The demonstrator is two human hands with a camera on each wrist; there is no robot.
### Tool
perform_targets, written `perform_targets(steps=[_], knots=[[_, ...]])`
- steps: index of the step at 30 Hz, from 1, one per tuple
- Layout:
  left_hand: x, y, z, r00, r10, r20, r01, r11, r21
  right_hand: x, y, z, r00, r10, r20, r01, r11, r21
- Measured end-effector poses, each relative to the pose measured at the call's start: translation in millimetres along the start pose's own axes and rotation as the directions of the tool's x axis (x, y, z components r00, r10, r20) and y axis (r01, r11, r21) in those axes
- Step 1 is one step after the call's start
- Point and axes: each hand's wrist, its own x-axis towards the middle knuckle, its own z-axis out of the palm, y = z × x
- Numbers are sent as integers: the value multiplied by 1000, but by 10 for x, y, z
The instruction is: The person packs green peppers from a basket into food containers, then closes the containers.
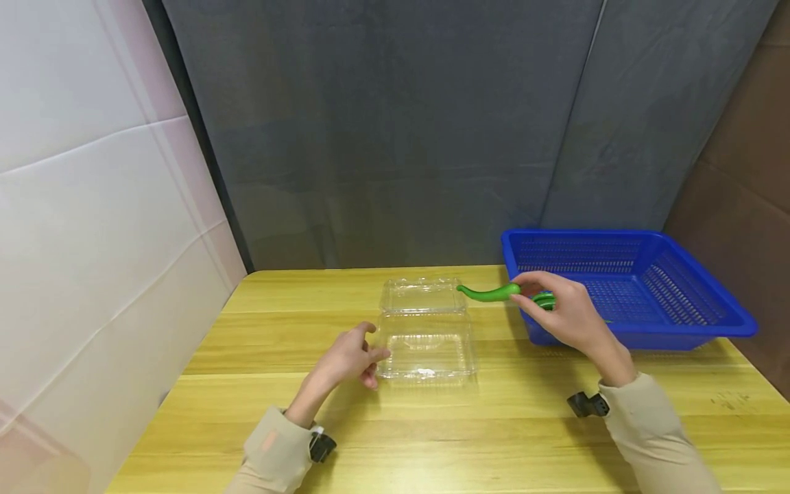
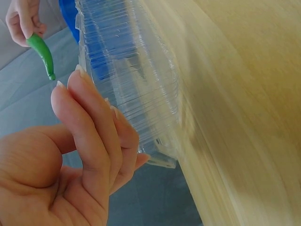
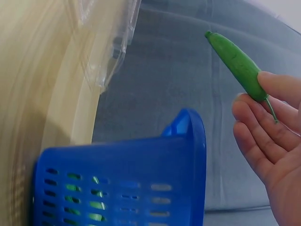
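Observation:
My right hand (image 1: 564, 312) pinches a green chili pepper (image 1: 489, 293) between thumb and fingers near its thick end. In the right wrist view the pepper (image 3: 237, 66) shows a thin stem tail at the fingers. It is raised, its narrow tip pointing left toward a clear plastic clamshell box (image 1: 426, 346). The box lies with its lid folded back, away from me. At its left edge is my left hand (image 1: 352, 357), fingers loosely bent; the left wrist view shows those fingers (image 2: 94, 132) against the box's wall, though actual contact is hard to tell.
A blue perforated basket (image 1: 642, 335) stands at the right. More green peppers (image 1: 544, 300) lie at its left end, partly behind my right hand. The wooden table (image 1: 426, 439) meets a dark grey curtain (image 1: 382, 137) at the back.

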Motion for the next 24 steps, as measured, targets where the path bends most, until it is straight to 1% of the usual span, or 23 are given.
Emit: perform_targets(steps=[4, 12, 18, 24], knots=[[0, -1, 2, 1000, -2, -1, 2, 1000, 0, -3, -22, 62, 1000, -24, 5, 24, 999, 28], [0, 0, 3, 1000, -8, 1, 8, 1000, -13, -9, -69, 166, 999, -38, 13, 37, 999, 34], [-1, -1, 0, 1000, -7, 4, 7, 1000, -18, -17, -105, 248, 998, -37, 41, 34, 998, 52], [0, -5, -2, 1000, -8, 3, 8, 1000, -29, 1, -150, 331, 996, -77, 36, 74, 995, 73]])
